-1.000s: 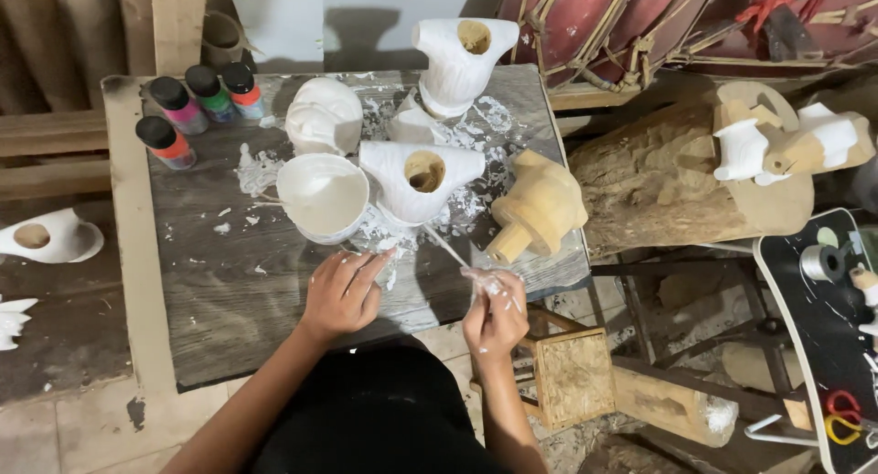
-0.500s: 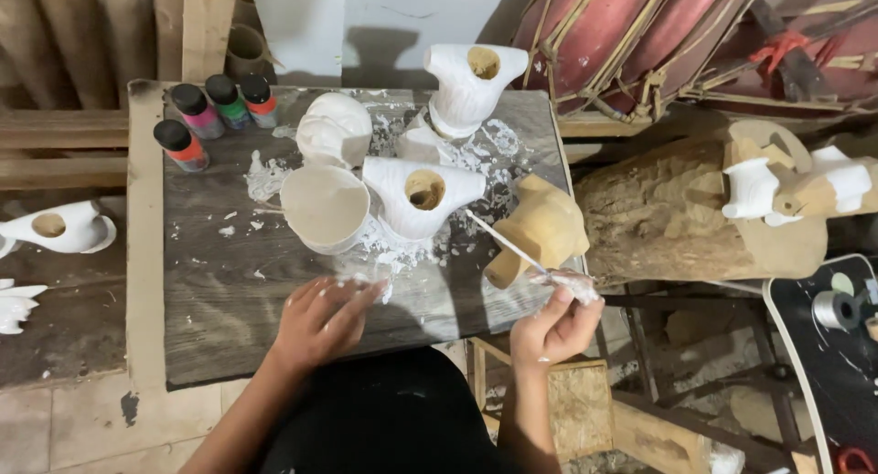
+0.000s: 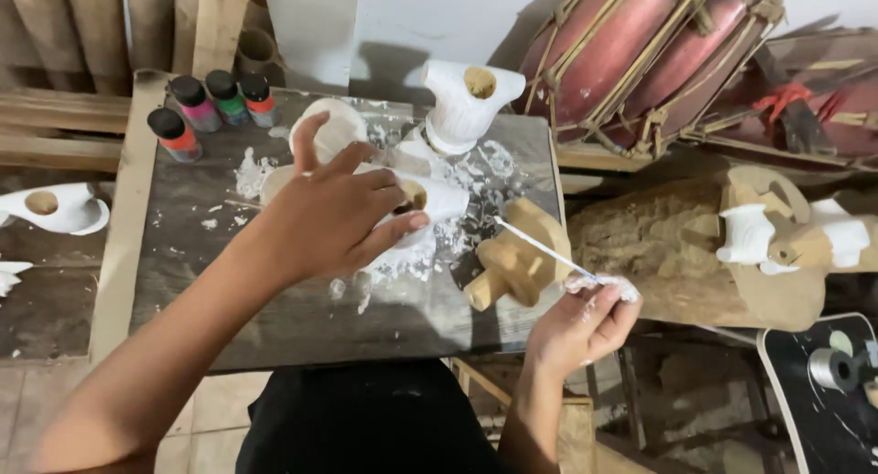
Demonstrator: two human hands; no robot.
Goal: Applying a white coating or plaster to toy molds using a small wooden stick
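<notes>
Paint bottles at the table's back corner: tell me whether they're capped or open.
Capped. All four paint bottles stand upright on the table, each with a dark cap on top; no hand touches them.

A dark, paint-splashed wooden bench [image 3: 302, 318] stands on a floor of pale tiles [image 3: 197, 433]. Behind it runs a white wall [image 3: 430, 21], with upright wooden planks [image 3: 101, 30] leaning in the far left corner. A red drum laced with rope [image 3: 640, 58] lies at the far right, above a rough log [image 3: 658, 254].
</notes>
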